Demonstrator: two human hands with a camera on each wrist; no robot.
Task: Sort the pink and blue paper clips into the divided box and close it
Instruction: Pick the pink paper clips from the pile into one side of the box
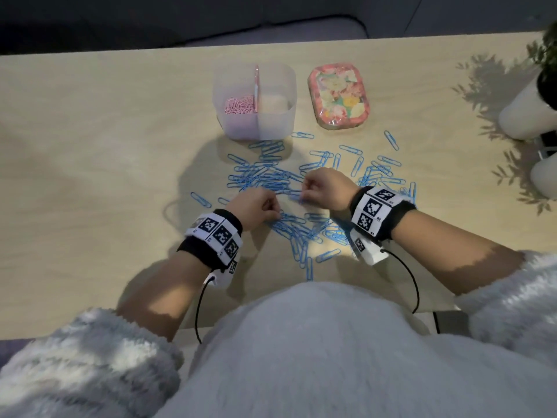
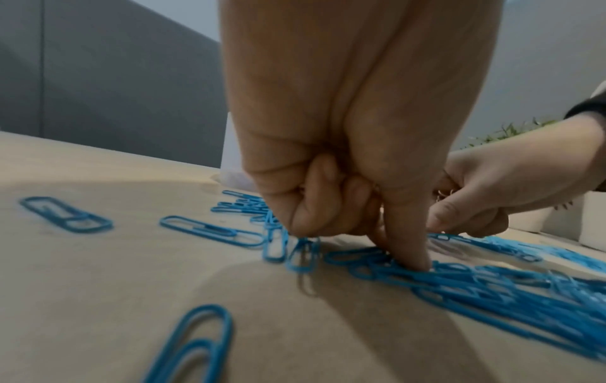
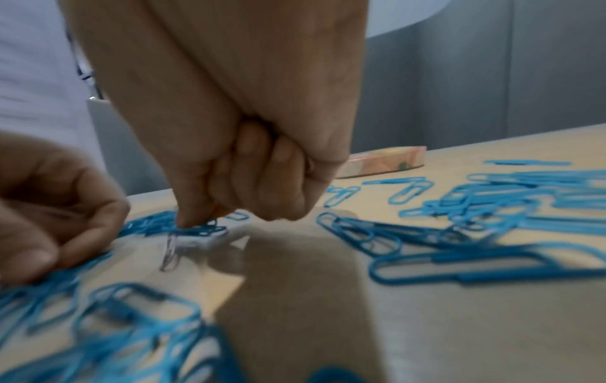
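Blue paper clips lie strewn over the wooden table between me and the translucent divided box. Pink paper clips fill its left compartment; the right one looks bare. The floral lid lies flat to the right of the box. My left hand has its fingers curled, its tips pinching down into the blue paper clips. My right hand, close beside it, is curled too, and its fingertips pinch a small bunch of blue clips. A few pale wire loops show inside its curled fingers.
Two white pots, one holding a plant, stand at the table's right edge. Cables hang from both wrist bands near my body. Stray blue clips lie left of the heap and others far right.
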